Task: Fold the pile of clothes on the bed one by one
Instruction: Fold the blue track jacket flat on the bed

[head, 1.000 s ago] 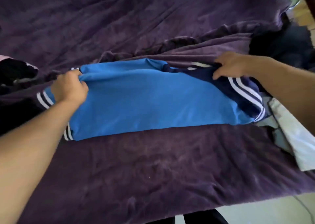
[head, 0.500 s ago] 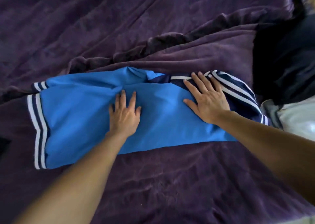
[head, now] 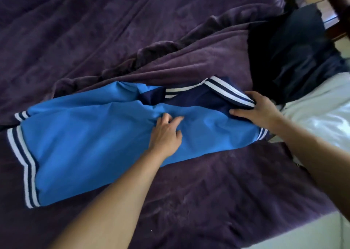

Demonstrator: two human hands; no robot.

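A bright blue garment (head: 91, 144) with navy panels and white-and-navy striped trim lies folded lengthwise across the purple bed cover (head: 189, 201). My left hand (head: 165, 133) rests on the middle of the blue cloth, fingers spread and slightly curled, pressing down. My right hand (head: 255, 111) grips the striped navy end of the garment at the right, thumb under the cloth and fingers over the trim.
A black garment (head: 291, 59) and a white garment (head: 318, 106) lie at the right side of the bed. A ridge of bunched purple cover (head: 170, 46) runs behind the blue garment. The bed's front edge and pale floor (head: 303, 235) show at bottom right.
My right hand slid from lying flat on the navy part to the right end and took hold of the striped trim. My left hand stayed pressing on the middle, fingers curling a little.
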